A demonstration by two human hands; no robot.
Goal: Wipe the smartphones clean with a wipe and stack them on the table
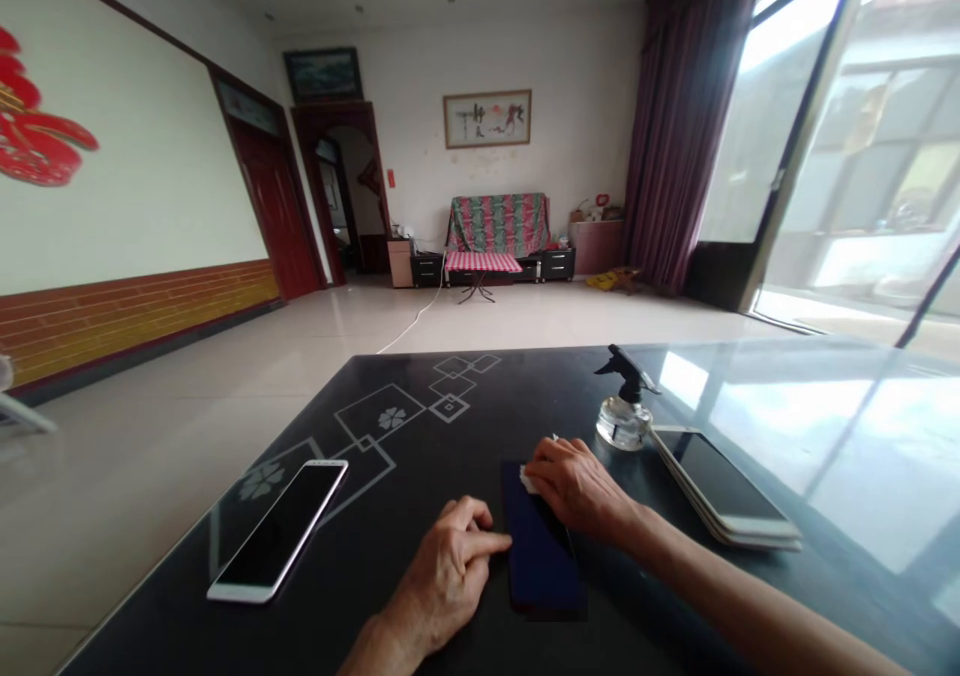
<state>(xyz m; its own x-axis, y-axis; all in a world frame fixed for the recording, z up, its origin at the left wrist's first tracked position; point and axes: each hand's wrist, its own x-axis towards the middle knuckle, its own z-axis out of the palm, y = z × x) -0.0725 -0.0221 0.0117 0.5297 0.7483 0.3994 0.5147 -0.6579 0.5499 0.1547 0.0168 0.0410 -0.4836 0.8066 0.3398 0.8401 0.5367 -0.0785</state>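
A dark blue smartphone [544, 556] lies flat on the black glass-like tabletop, its long side pointing away from me. My right hand [577, 486] is closed on a small white tissue [529, 480] and presses it on the phone's far end. Part of the tissue is hidden under the fingers. At the phone's left edge, the extended index finger of my left hand [457, 561] touches or nearly touches the side. Its other fingers are loosely bent, with nothing seen in them.
A clear spray bottle [625, 421] with a black trigger head stands beyond my right hand. Right of it lies a stack of white phones [724, 486]. One white phone [281, 531] lies at the left. Farther off stands a small checked-cloth table [484, 262].
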